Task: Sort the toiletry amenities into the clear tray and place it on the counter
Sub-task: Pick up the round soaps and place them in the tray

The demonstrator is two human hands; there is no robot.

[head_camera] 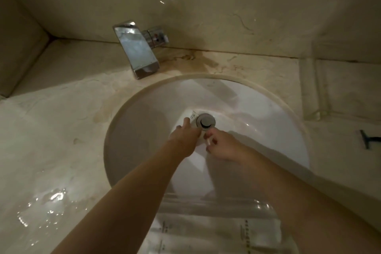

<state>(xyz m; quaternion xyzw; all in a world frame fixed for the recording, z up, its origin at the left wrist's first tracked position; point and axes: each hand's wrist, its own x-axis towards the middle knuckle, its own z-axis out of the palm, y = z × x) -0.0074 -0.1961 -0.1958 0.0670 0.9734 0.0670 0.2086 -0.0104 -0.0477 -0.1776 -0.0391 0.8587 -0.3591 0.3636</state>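
Midway: clear tray (216, 231) at basin's near edge, some packets already inside; left hand (184, 133) grasping white packet (190, 116) beside drain (205, 121); right hand (221, 144) pinching small item; counter (61, 130) placement pending

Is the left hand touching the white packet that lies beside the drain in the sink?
Touching. The head view shows the left hand lying on the white packet, fingers pressing it beside the drain plug, with no gap visible.
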